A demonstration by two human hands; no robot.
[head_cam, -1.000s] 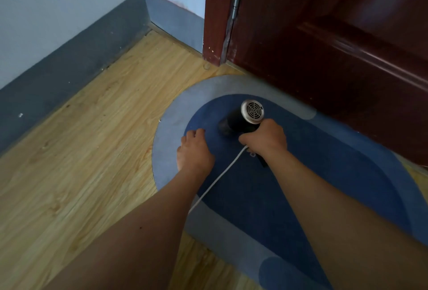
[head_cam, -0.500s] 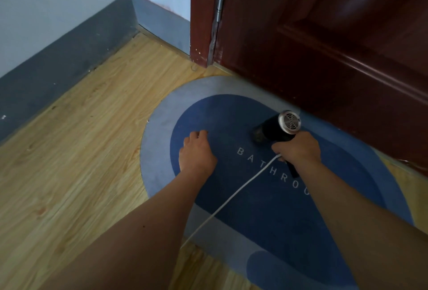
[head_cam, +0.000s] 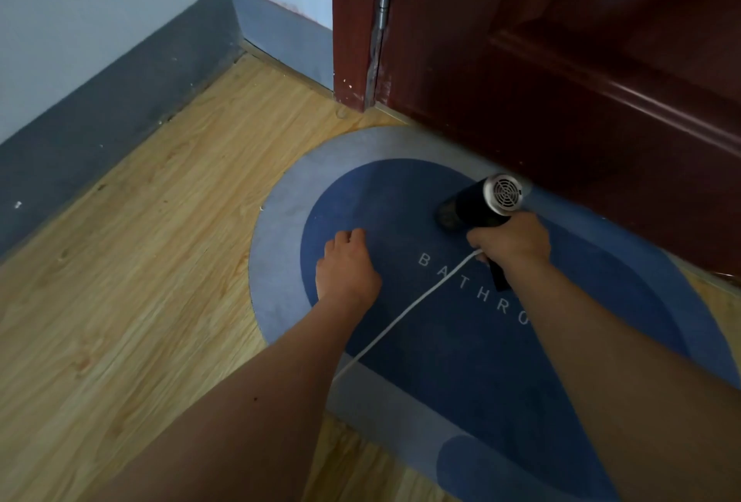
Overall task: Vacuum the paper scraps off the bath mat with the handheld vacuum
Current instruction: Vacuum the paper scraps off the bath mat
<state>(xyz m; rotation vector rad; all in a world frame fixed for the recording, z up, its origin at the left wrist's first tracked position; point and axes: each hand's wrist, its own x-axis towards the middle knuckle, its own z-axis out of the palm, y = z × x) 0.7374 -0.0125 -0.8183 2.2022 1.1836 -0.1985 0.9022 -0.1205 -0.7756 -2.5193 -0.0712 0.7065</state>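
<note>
An oval bath mat [head_cam: 461, 341], dark blue with a grey-blue border and white lettering, lies on the wooden floor before a door. My right hand [head_cam: 511, 243] grips the handle of a black handheld vacuum [head_cam: 477, 203] with a silver grille at its rear; its nozzle is down on the mat's far part. A white cord [head_cam: 401, 321] runs from the handle back toward me. My left hand [head_cam: 345, 271] presses down on the mat's left part, its fingers bent under. One tiny pale speck [head_cam: 261, 208] sits at the mat's left edge; I see no other scraps.
A dark red door [head_cam: 581, 80] and its frame [head_cam: 353, 40] stand right behind the mat's far edge. Wooden floor [head_cam: 140, 281] spreads to the left, bounded by a grey skirting board [head_cam: 120, 100] and a pale wall corner.
My right hand has carried the vacuum from the mat's left-middle to its far part near the door, uncovering the lettering. My left hand has stayed on the mat.
</note>
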